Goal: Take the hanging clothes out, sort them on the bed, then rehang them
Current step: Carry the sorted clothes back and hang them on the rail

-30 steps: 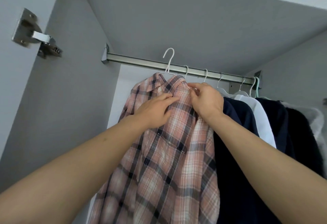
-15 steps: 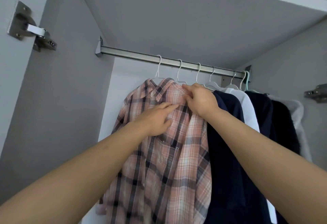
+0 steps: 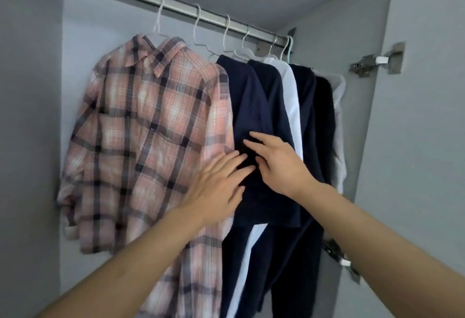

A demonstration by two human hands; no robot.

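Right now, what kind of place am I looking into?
Most likely the inside of a bedroom wardrobe. A metal hanging rail runs across the top, a plaid shirt and dark garments hang from it on hangers, and a door hinge sits on the right side panel.

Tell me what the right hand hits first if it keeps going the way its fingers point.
The right hand points up-left at the nearest navy garment; its fingertips look at or almost on that cloth, so it would meet that first. Depth is unclear. The plaid shirt lies further left.
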